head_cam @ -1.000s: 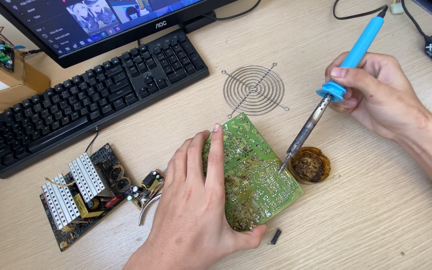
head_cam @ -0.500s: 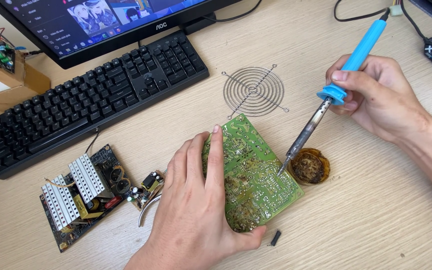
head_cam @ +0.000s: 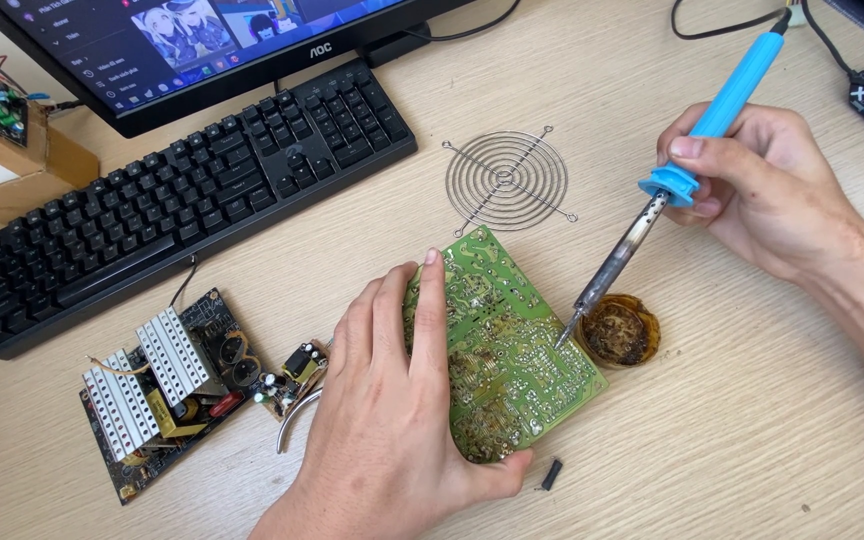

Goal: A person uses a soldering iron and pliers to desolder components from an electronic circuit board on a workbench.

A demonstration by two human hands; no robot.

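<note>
Soldering iron [head_cam: 697, 150] clenched in my right hand [head_cam: 767, 190], pen grip on the blue handle, tip down at the right edge of the green circuit board [head_cam: 512, 350], touching or just off it, can't tell. Left hand [head_cam: 392, 400] grasps the board, solder side up, fingers flat on its left half, thumb under the near corner. Board sits on the wooden desk [head_cam: 752, 450], just beside the round brown flux tin [head_cam: 620, 330]. Progress, my call: joint work underway, board solder looks messy and brownish, nothing visibly lifted off yet. Small black part [head_cam: 550, 474] lies loose near my thumb. Second board with white heatsinks [head_cam: 167, 390] lies to the left, wire fan grille [head_cam: 510, 180] and keyboard [head_cam: 182, 190] behind.
</note>
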